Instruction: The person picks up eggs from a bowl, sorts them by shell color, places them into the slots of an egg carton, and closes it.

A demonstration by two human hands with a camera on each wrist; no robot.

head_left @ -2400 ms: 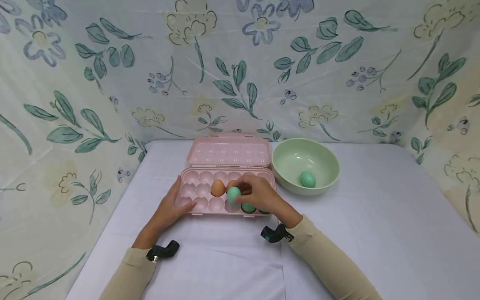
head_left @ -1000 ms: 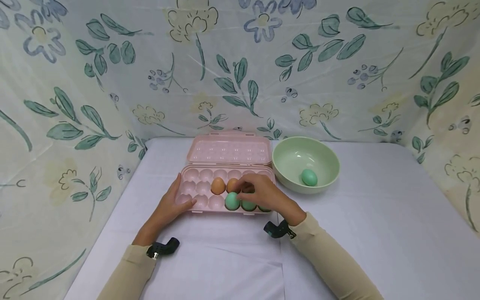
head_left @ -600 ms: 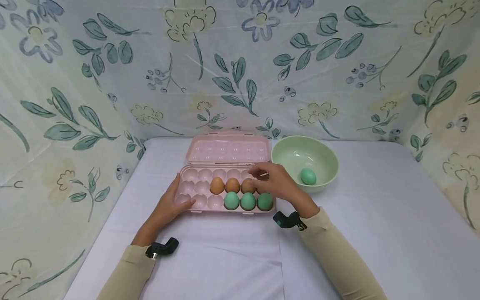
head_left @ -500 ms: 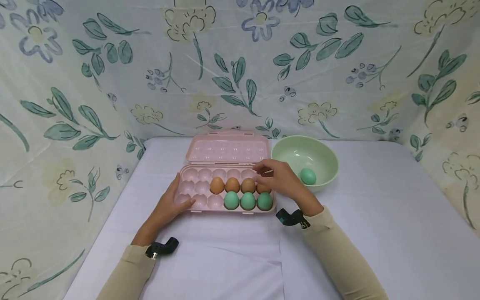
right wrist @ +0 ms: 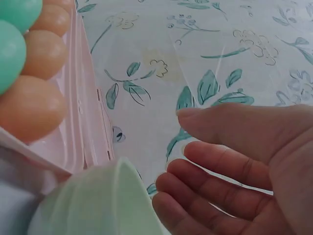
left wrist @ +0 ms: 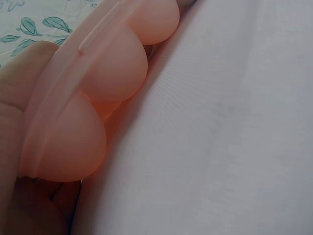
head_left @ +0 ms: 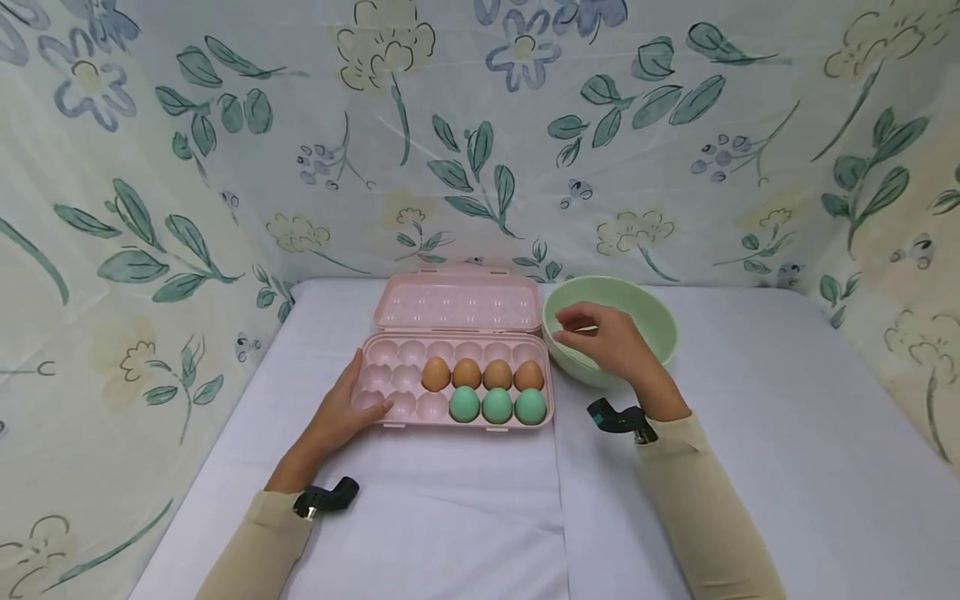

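Observation:
The pink egg carton lies with its lid folded back. Brown eggs fill the right part of its middle row, and three green eggs sit at the right of the front row. My left hand grips the carton's left end; the left wrist view shows the hand around the rim beside the rounded cups. My right hand hovers over the light green bowl, thumb and fingers apart with nothing between them, as the right wrist view of the hand confirms. It hides the bowl's inside.
The bowl stands against the carton's right side. A white cloth covers the table, and a floral curtain closes off the back and sides. Each wrist carries a small black camera.
My right hand put a green egg into the front row, let go, and moved right from the carton to over the bowl. The left hand stayed on the carton.

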